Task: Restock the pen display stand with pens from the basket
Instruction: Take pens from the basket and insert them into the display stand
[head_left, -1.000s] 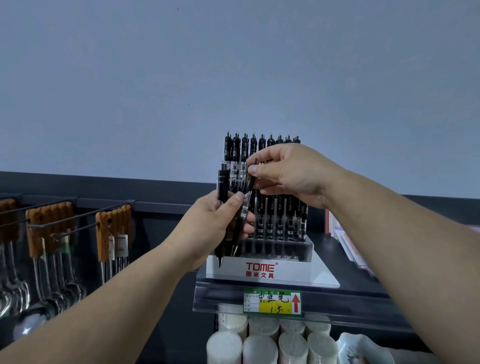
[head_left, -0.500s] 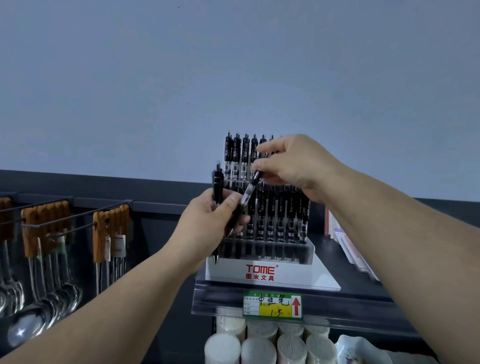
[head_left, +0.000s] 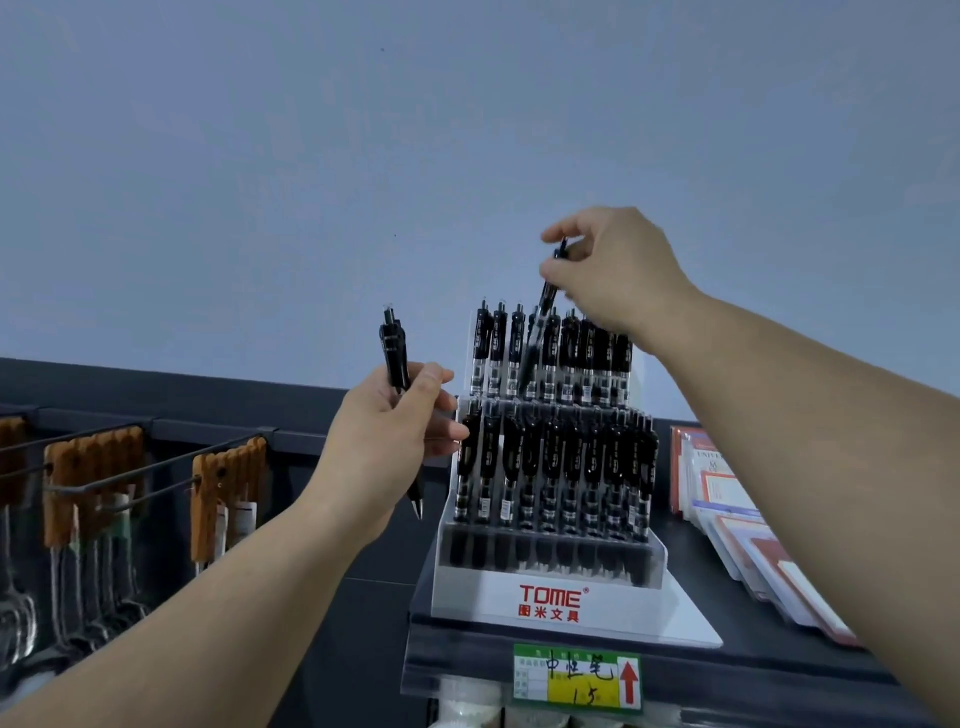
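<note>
The pen display stand (head_left: 550, 587) sits at lower centre of the frame, packed with black pens. Just left of it, your left hand (head_left: 389, 436) curls its fingers round upright pens (head_left: 393, 348). Your right hand (head_left: 618, 270), above the back row, pinches a single pen (head_left: 545, 306), tilted tip-down.

Right hand (head_left: 618, 275) pinches tilted pen (head_left: 543, 312) by its top end; the tip hangs below the hand, among the back-row pens of display stand (head_left: 550, 597). Left hand (head_left: 395, 431), beside the stand, grips upright pen (head_left: 393, 353): clicker above the fist, tip below.
</note>
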